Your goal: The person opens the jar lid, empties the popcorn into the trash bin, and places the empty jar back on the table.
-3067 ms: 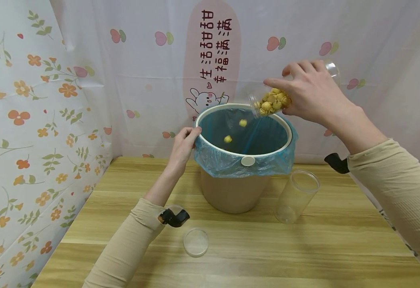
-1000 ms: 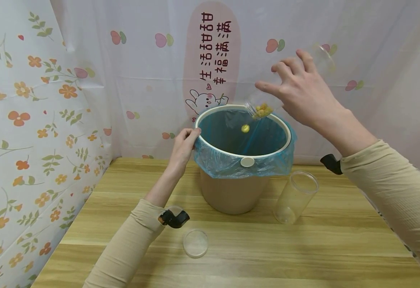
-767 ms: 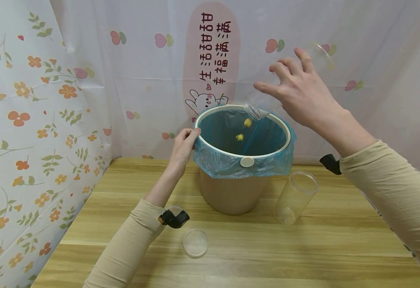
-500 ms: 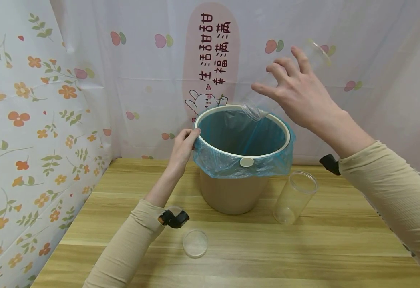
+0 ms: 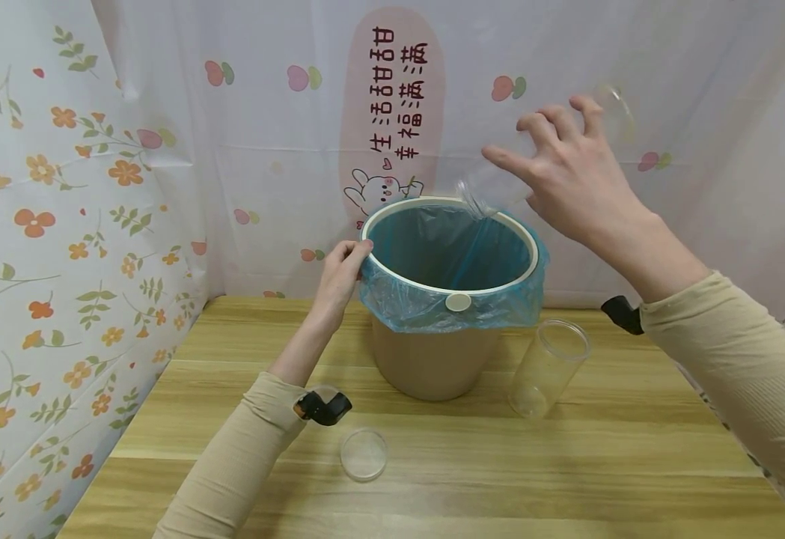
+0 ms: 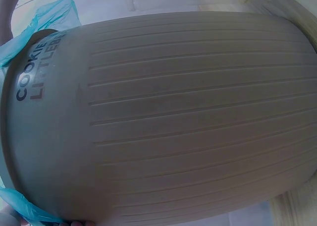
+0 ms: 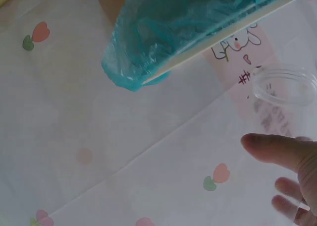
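My left hand (image 5: 340, 281) grips the left rim of a beige trash bin (image 5: 432, 363), its thumb over the cream ring and the blue bin liner (image 5: 426, 311). The left wrist view is filled by the bin's ribbed wall (image 6: 198, 112), with fingertips just showing at the bottom edge. My right hand (image 5: 577, 176) holds a clear plastic jar (image 5: 474, 201) on its side, mouth tilted down over the bin's back right rim. No yellow pieces show inside the jar. In the right wrist view the thumb (image 7: 272, 146) lies along the jar. The bin's bottom is hidden.
A second clear jar (image 5: 549, 370) stands uncapped on the wooden table (image 5: 473, 479), right of the bin. Nearer me lies a round clear lid (image 5: 363, 455). Patterned cloths hang behind and at the left, the back one (image 5: 284, 165) close to the bin.
Yellow popcorn-like pieces dropped from the tilted jar into the bin, and none show in the jar now. The right hand tipped the jar further, then shifted slightly right. The left hand stayed put.
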A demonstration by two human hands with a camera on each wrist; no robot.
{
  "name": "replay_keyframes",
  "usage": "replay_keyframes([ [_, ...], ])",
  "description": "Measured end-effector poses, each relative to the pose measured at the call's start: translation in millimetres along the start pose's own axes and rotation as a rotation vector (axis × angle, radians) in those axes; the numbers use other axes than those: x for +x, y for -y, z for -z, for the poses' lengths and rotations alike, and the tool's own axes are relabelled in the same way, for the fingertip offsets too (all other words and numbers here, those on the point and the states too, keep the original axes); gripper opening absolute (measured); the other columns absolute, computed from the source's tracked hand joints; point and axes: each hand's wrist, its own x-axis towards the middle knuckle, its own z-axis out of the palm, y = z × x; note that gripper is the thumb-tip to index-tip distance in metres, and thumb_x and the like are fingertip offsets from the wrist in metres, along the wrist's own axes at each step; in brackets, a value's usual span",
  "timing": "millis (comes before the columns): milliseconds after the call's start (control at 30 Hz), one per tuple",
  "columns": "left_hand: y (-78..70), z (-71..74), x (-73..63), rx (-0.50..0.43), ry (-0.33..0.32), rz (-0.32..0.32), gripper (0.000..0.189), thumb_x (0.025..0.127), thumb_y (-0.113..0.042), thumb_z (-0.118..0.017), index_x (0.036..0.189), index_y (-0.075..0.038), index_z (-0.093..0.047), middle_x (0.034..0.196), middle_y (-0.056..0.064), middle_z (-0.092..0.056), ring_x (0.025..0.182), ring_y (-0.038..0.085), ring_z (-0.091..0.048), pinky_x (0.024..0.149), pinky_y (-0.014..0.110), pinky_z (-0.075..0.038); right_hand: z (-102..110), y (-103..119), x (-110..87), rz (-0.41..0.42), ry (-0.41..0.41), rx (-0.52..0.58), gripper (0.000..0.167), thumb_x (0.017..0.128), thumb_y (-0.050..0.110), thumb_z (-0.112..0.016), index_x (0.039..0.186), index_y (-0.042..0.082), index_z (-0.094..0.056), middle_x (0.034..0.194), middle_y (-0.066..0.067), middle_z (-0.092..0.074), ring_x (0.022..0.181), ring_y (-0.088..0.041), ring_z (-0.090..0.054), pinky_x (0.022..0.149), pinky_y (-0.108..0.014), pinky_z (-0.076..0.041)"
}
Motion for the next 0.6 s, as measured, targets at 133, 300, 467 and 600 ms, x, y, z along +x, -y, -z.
replay_keyframes([
  [133,-0.8,1.3,-0.4,0.006,0.001,-0.004,0.031,0.099,-0.039,-0.058,0.104,-0.008,-0.059,0.098,-0.001,-0.051,0.092,0.017,-0.048,0.088,0.030,-0.042,-0.2,0.5,-9.0,-0.086,-0.004,0.101,0.083,0.067,0.002,-0.092,0.140,0.023,-0.059,0.130,-0.027,-0.055,0.121,-0.050,-0.048,0.106,-0.068,-0.031],
  [300,-1.7,2.1,-1.1,0.016,0.002,-0.004,0.029,0.099,-0.038,-0.058,0.103,-0.009,-0.058,0.095,-0.001,-0.052,0.088,0.016,-0.048,0.086,0.029,-0.043,-2.8,-1.2,-22.2,-0.231,0.042,0.213,0.087,0.065,0.013,-0.097,0.142,0.026,-0.059,0.130,-0.024,-0.055,0.119,-0.050,-0.048,0.099,-0.068,-0.032],
  [467,-2.0,2.6,-0.5,0.020,0.016,-0.007,0.031,0.100,-0.038,-0.058,0.106,-0.007,-0.059,0.097,-0.002,-0.053,0.089,0.016,-0.049,0.087,0.030,-0.045,-2.4,-4.7,-33.9,-0.383,0.104,0.333,0.090,0.070,0.020,-0.095,0.149,0.027,-0.054,0.129,-0.025,-0.055,0.121,-0.049,-0.046,0.099,-0.069,-0.032],
  [600,-2.0,2.9,-0.1,0.022,0.020,-0.017,0.033,0.101,-0.038,-0.057,0.109,-0.006,-0.060,0.097,-0.001,-0.053,0.088,0.017,-0.049,0.088,0.031,-0.046,-1.9,-7.5,-44.1,-0.449,0.104,0.426,0.091,0.072,0.022,-0.095,0.152,0.027,-0.052,0.127,-0.025,-0.054,0.119,-0.046,-0.046,0.097,-0.070,-0.032],
])
